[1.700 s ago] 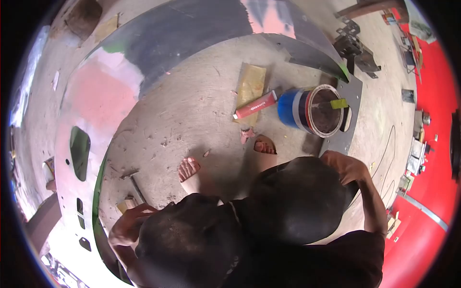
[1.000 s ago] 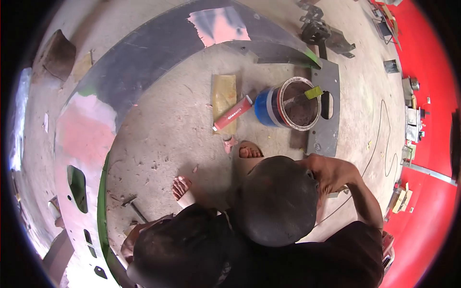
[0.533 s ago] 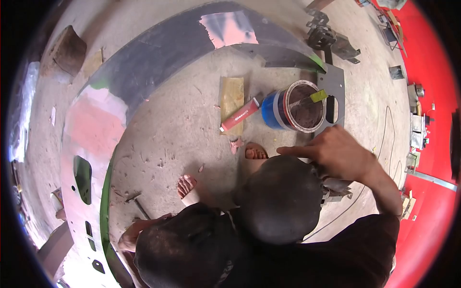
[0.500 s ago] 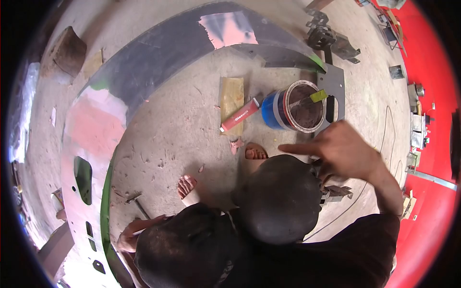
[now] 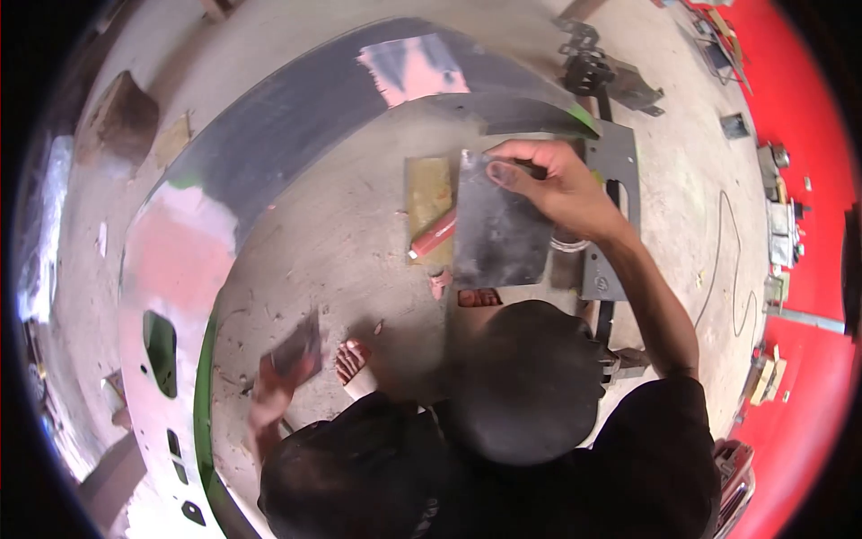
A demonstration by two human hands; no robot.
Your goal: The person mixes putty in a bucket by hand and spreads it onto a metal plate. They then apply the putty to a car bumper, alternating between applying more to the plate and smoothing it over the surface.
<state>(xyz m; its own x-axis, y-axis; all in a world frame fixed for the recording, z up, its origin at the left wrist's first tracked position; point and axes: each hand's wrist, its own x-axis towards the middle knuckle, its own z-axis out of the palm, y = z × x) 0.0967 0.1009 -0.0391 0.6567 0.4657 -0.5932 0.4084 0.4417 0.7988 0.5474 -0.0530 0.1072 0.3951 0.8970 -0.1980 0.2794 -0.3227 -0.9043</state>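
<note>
A dark grey, smudged flat sheet (image 5: 503,225) is pinched at its upper edge by my right hand (image 5: 555,180), thumb in front. It hangs over the paint can and hides nearly all of it; only a bit of the can's rim (image 5: 569,243) shows below my wrist. At the lower left my left hand (image 5: 280,382), blurred by motion, grips a smaller dark flat piece (image 5: 298,343). A red tube (image 5: 435,235) lies on a yellowish rectangular sheet (image 5: 428,184) on the floor, partly behind the grey sheet.
A large curved panel (image 5: 296,108), grey with pink and white patches, arcs around the floor area on the left and far side. Black metal brackets (image 5: 588,67) stand at the upper right. A thin cable (image 5: 724,260) lies on the right, near a red wall (image 5: 822,180).
My right hand has moved up from beside my knee and now holds the grey sheet over the can. My left hand has risen from beside my other knee with the small dark piece.
</note>
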